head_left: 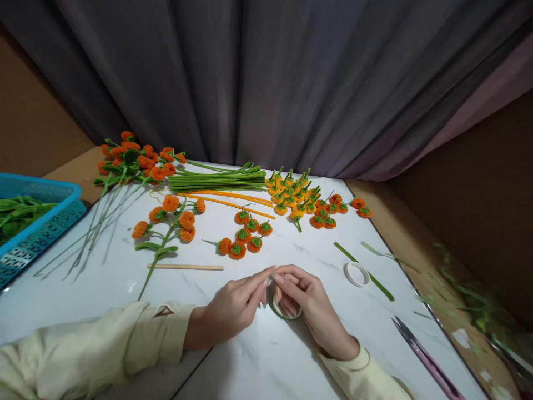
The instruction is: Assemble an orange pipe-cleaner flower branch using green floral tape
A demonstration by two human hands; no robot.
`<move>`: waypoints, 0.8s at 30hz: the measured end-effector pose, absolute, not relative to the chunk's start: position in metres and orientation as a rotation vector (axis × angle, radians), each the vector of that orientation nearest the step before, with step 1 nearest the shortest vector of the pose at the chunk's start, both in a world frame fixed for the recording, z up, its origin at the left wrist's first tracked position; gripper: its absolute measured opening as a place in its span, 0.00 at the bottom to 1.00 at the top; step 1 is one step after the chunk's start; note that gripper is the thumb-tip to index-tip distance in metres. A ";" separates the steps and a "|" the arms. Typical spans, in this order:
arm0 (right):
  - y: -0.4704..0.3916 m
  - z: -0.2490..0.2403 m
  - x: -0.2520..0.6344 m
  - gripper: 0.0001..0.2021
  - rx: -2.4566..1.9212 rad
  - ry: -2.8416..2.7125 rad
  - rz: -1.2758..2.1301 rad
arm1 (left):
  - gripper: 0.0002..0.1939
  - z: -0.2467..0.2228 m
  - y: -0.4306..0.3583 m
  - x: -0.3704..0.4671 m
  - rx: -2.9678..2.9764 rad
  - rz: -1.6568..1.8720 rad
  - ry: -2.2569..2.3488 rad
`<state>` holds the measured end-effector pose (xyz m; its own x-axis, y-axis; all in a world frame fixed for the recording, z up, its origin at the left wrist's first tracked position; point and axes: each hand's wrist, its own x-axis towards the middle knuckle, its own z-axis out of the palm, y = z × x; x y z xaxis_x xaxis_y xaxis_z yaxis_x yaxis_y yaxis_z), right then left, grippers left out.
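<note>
My left hand (235,308) and my right hand (314,305) meet over the front middle of the table, fingertips pinched together. Between them is a small pale-green bit that looks like the loose end of tape. A roll of green tape (287,317) hangs at my right hand, whose fingers reach into its ring. Beyond my left hand lies a wooden stick (187,267). Behind it is a branched stem of orange pipe-cleaner flowers (166,239). Loose orange flower heads (242,236) with green tops lie just past my hands.
At the back are green pipe cleaners (216,179), orange pipe cleaners (233,198), yellow flower heads (291,194) and finished stems (141,158). A blue basket (45,228) stands left. Right are a white ring (357,274), a green strip (364,271) and scissors (425,355).
</note>
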<state>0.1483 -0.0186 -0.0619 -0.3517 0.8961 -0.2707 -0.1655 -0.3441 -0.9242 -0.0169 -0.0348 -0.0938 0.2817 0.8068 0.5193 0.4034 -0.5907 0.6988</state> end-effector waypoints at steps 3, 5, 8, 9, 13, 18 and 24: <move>-0.018 -0.062 0.149 0.13 -1.098 -1.108 1.776 | 0.18 -0.095 -0.034 -0.016 2.153 1.290 1.097; -0.018 -0.061 0.149 0.13 -1.112 -1.119 1.755 | 0.18 -0.095 -0.034 -0.016 2.157 1.286 1.094; -0.017 -0.062 0.148 0.13 -1.135 -1.132 1.729 | 0.18 -0.095 -0.034 -0.016 2.159 1.275 1.078; -0.017 -0.062 0.147 0.13 -1.140 -1.135 1.724 | 0.18 -0.095 -0.034 -0.016 2.159 1.270 1.078; -0.016 -0.063 0.147 0.14 -1.150 -1.136 1.722 | 0.17 -0.094 -0.033 -0.016 2.138 1.260 1.091; -0.017 -0.062 0.148 0.14 -1.153 -1.140 1.725 | 0.17 -0.092 -0.033 -0.014 2.086 1.254 1.090; -0.018 -0.063 0.148 0.14 -1.128 -1.105 1.744 | 0.15 -0.093 -0.035 -0.014 2.049 1.241 1.143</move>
<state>0.1479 -0.0183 -0.0633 -0.3128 0.9098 -0.2728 -0.1423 -0.3289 -0.9336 -0.0139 -0.0353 -0.0930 0.2393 0.8450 0.4782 0.4071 -0.5344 0.7407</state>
